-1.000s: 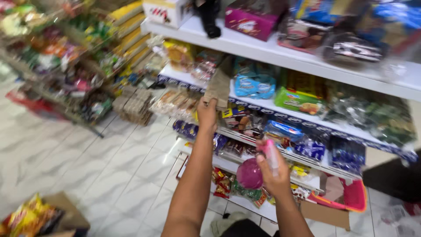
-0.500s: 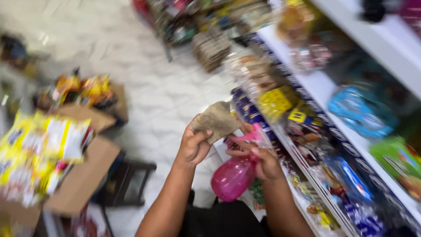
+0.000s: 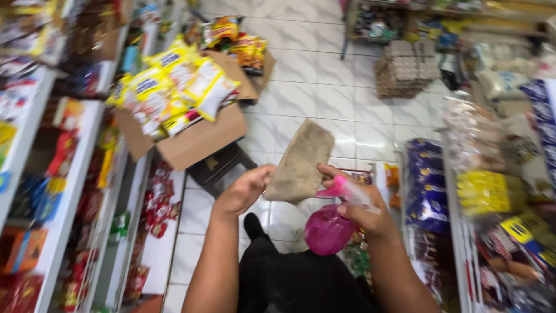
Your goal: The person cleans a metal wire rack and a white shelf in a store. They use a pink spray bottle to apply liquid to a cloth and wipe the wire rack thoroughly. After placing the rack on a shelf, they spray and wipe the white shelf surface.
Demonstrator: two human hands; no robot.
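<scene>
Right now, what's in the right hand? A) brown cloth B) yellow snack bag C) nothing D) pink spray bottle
D: the right hand has its grip around a pink spray bottle with the nozzle aimed toward the brown cloth, which the left hand holds up by its lower edge.

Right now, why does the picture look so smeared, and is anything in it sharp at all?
In the head view, motion blur smears the shelves at both edges and the yellow packets in the cardboard box; the left hand, the brown cloth and the pink spray bottle in the right hand are somewhat clearer; light is even, with soft glare on the tiled floor.
</scene>
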